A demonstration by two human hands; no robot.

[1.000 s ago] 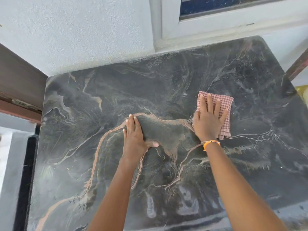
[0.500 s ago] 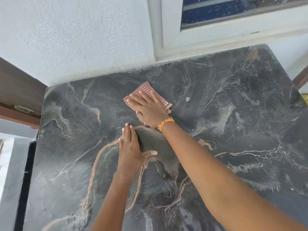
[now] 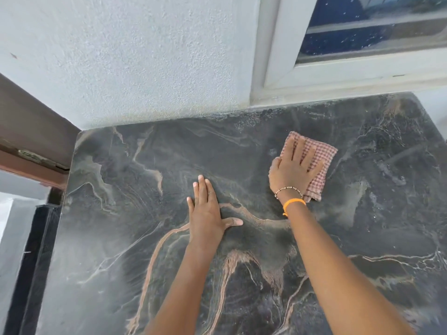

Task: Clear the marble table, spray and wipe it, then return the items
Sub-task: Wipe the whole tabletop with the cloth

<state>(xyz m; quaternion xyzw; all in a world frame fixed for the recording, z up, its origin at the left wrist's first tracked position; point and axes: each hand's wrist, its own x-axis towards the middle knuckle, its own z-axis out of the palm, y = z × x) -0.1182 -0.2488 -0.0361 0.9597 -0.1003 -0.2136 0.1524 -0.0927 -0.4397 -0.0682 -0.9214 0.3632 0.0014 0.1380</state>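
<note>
The cloth (image 3: 314, 165) has been swept rightward — pressed flat under the right hand (image 3: 294, 171), the left hand (image 3: 208, 216) spread on the table (image 3: 121, 226); far corners risk being missed.

A rough-textured white plastered wall (image 3: 135, 59) rises at the far side of the scene, lit by soft, even daylight. To the right, a white-framed window (image 3: 285, 52) is set into the wall, its glass pane (image 3: 372, 27) dark blue and flecked with pale specks, its sill (image 3: 350, 89) running along the far right. At the left, a brown wooden door frame (image 3: 26, 131) carries a tarnished metal hinge (image 3: 41, 158). Below it, near the left edge, a black vertical strip (image 3: 31, 262) stands beside a pale grey surface (image 3: 9, 250).
</note>
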